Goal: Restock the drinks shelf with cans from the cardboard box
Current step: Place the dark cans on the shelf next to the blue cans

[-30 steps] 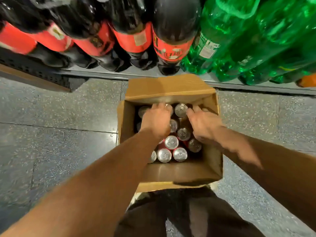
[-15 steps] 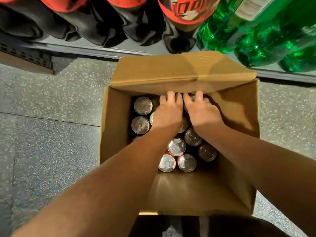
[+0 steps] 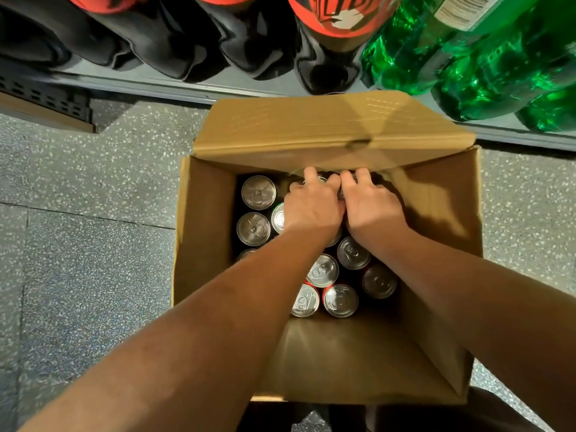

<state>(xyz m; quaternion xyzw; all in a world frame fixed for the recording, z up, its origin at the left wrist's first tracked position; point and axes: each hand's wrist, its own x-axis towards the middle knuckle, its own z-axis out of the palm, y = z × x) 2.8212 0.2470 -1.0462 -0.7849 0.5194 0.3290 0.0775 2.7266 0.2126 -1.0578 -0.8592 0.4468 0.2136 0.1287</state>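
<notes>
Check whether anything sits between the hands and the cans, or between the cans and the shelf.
Nothing separates them: left hand and right hand grip cans in the far row. The far flap of the cardboard box leans over that row, between cans and shelf, so a lift may brush it.

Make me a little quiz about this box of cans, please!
1. True or false: the left hand and the right hand are both inside the cardboard box, on the cans.
2. What colour are the bottles at the right end of the shelf? A) green B) blue C) yellow
3. Fill in: the box stands on the speckled ____.
Key: 1 true; 2 A; 3 floor.
</notes>
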